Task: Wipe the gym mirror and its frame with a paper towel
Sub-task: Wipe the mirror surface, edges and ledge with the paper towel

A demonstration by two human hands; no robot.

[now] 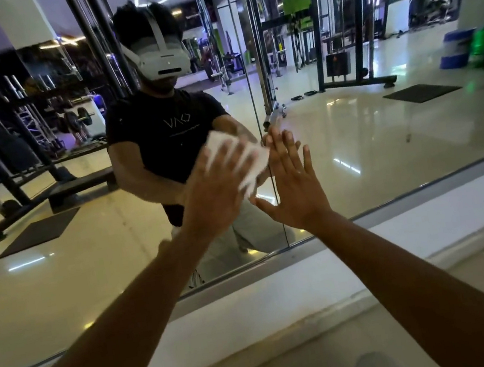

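Observation:
A large gym mirror [383, 130] fills the wall in front of me, split by a vertical seam near the middle. Its metal bottom frame [424, 190] runs along the lower edge. My left hand [214, 193] presses a white paper towel [249, 157] flat against the glass with spread fingers; the hand looks motion-blurred. Just to the right, my right hand [294, 185] lies flat on the mirror, fingers straight and pointing up, holding nothing. Both arms reach forward from the bottom of the view.
A white ledge [282, 296] runs below the frame, with pale floor under it. The mirror reflects a person wearing a headset, gym machines, dark floor mats and a shiny tiled floor.

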